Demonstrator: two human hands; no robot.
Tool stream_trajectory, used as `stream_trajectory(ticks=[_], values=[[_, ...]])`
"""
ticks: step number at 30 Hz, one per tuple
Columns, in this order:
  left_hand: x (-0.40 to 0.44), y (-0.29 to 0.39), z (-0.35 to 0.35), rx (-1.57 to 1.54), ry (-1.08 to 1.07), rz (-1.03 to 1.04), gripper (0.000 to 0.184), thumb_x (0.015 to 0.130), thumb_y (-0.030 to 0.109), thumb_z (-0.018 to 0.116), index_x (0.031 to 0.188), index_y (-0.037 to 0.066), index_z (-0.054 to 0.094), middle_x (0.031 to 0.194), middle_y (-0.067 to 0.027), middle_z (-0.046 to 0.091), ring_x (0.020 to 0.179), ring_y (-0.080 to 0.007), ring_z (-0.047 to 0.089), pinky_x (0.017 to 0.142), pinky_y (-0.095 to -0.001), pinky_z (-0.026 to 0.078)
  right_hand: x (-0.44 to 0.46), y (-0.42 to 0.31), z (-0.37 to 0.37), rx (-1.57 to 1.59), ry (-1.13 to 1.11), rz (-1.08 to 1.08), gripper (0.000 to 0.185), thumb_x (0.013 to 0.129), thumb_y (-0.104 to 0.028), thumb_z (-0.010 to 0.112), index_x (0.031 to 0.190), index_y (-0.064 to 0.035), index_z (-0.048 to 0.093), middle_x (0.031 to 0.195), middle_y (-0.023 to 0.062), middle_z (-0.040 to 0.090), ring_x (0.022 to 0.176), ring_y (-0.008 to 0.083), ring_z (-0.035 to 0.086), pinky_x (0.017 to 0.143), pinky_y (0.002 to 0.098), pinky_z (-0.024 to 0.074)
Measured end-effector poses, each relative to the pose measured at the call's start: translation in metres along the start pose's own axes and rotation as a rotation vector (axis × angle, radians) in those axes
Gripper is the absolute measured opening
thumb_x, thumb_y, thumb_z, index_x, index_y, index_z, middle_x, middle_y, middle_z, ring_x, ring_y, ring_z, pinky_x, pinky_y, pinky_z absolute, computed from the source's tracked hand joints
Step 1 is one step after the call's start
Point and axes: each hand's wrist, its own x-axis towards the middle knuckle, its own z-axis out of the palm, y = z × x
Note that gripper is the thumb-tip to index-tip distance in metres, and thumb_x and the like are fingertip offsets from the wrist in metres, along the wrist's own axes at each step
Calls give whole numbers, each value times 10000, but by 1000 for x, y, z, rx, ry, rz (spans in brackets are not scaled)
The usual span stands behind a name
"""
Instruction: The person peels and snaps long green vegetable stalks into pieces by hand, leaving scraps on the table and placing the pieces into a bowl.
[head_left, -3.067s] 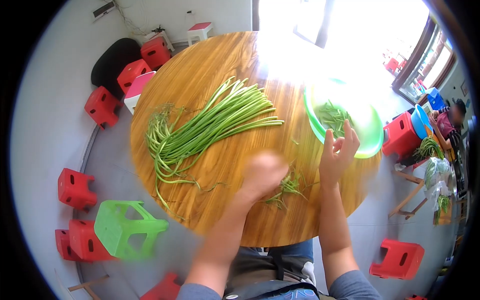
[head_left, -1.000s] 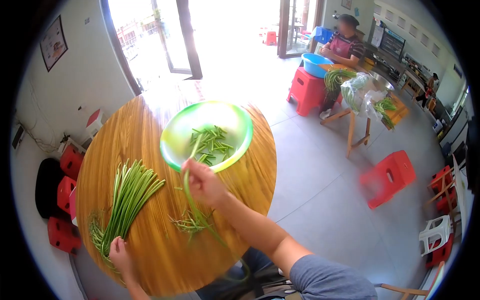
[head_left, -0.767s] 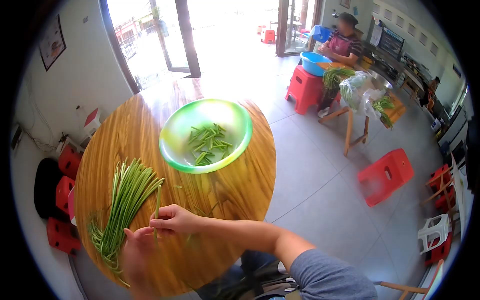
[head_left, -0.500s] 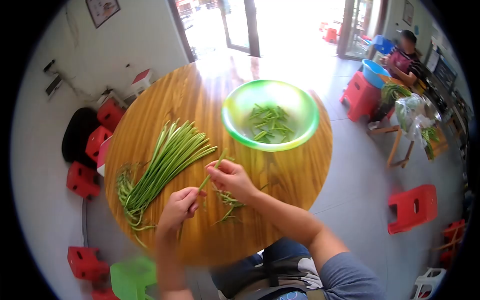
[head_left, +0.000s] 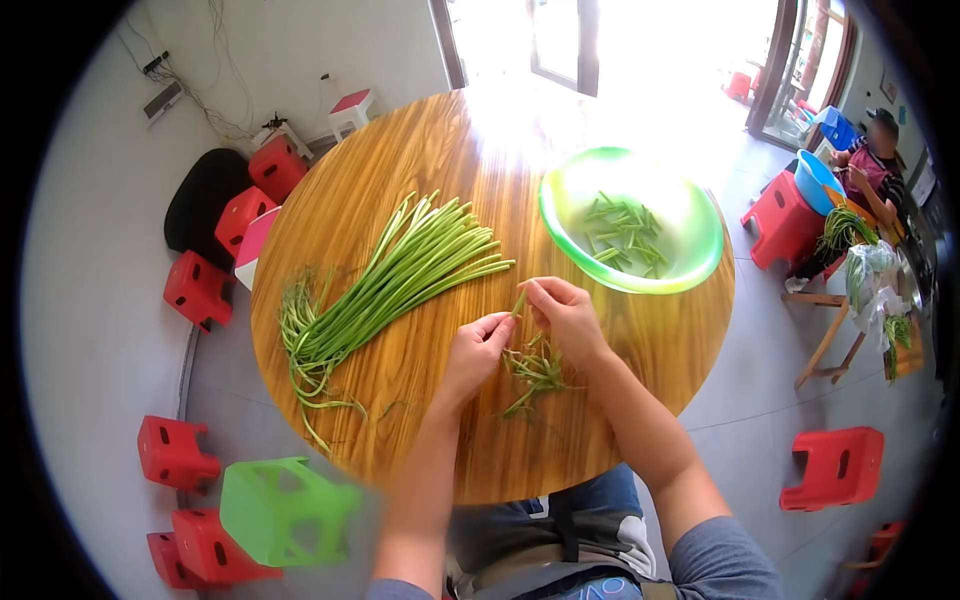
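My left hand [head_left: 478, 352] and my right hand [head_left: 566, 318] meet over the near part of the round wooden table. Between their fingertips is a short piece of green stalk [head_left: 519, 303], held upright and pinched from both sides. Just below the hands lies a small pile of green scraps [head_left: 538, 368]. To the left rests a bunch of long green stalks [head_left: 400, 285], with thin, curling ends toward the lower left. Beyond my right hand stands a green-rimmed bowl [head_left: 640, 285] with several cut stalk pieces [head_left: 627, 232] inside.
Red stools [head_left: 198, 290] stand along the left wall, and a green stool [head_left: 285, 510] is at the lower left. Another red stool [head_left: 832, 468] is on the right. At the far right, a person [head_left: 875, 180] sits by a blue basin [head_left: 818, 180] and more greens.
The view has shifted, so the table appears further right. The stalk between my hands now shows much shorter, and my hands are closer together. The scrap pile looks larger.
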Motion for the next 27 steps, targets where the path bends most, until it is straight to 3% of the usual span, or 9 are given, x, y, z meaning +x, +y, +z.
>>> stream_trajectory(ticks=[3,9,18,24,27], values=[[-4,-7,-7,-140,-68,-162,241,897,183,530,1012,-10,618,719,13,565,580,-45,453,516,-195,360,2,0,-4,-42,-67,20,224,883,-221,579,964,-18,628,695,-29,546,598,37,466,532,182,377],[-6,0,-8,-312,-127,-177,228,896,228,521,861,30,630,684,13,547,545,-53,451,484,-183,337,3,0,-6,-108,-147,85,231,875,-217,590,992,-22,630,705,-27,546,625,46,472,556,198,381],[-5,-7,-6,-359,-70,-188,227,882,226,539,804,36,636,649,16,545,527,-38,435,467,-175,326,4,5,-5,46,-148,126,215,885,-195,570,997,-26,640,706,-26,536,635,54,472,573,195,382],[-5,-12,-3,-292,-9,-206,237,872,211,511,783,23,625,623,-2,527,518,-72,432,465,-200,318,2,9,-5,-297,-141,-170,150,867,-87,570,956,4,648,749,-2,560,681,72,519,605,203,421],[-3,-19,-1,-315,52,-231,223,876,158,500,731,35,616,611,12,533,514,-38,425,448,-189,314,-3,11,2,-614,-155,-553,146,813,-17,601,949,-5,653,806,42,592,738,129,578,630,234,465]])
